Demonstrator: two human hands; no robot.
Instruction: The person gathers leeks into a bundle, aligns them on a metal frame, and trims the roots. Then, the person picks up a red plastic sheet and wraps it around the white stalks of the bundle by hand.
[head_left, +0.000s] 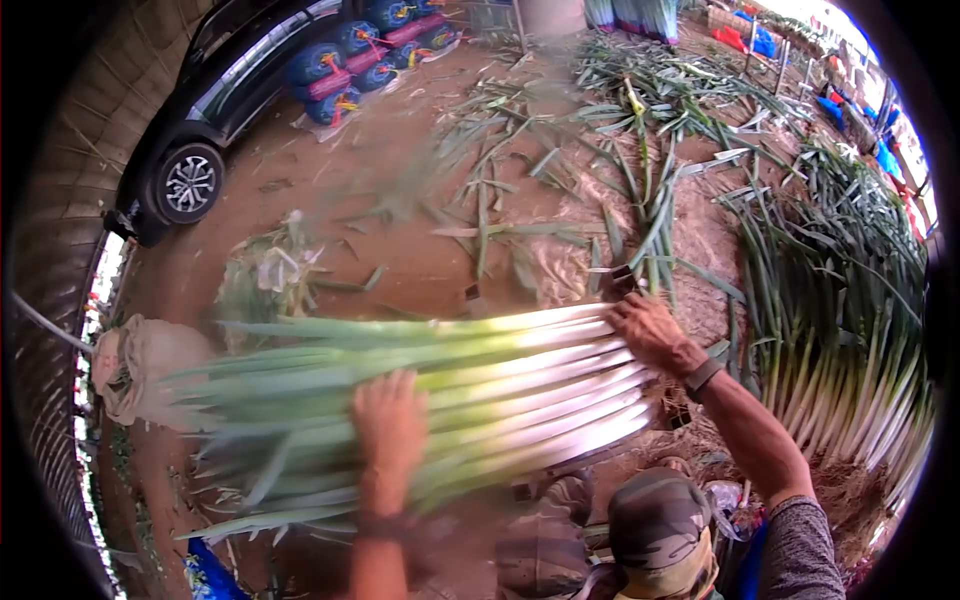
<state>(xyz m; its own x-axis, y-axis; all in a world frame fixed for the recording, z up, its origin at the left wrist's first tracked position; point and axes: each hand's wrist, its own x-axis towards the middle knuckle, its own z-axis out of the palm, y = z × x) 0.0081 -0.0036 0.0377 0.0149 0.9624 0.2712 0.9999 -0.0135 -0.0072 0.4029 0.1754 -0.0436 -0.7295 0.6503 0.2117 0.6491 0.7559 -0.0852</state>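
Observation:
A wide layer of leeks (530, 375) lies side by side, green leaves to the left and white stems to the right. My left hand (390, 425), blurred by motion, rests flat on the green part with its fingers extended. At the upper right corner of the layer, my right hand (650, 330) has its fingers curled over the white end of the top leeks. A band circles my right wrist. The undersides of both hands are hidden.
A large pile of leeks (840, 300) stands at the right. Loose leaves (650, 190) litter the ground beyond. A camouflage cap (655, 515) shows at the bottom. Farther off are a dark car (190, 130) and bundled bags (330, 85).

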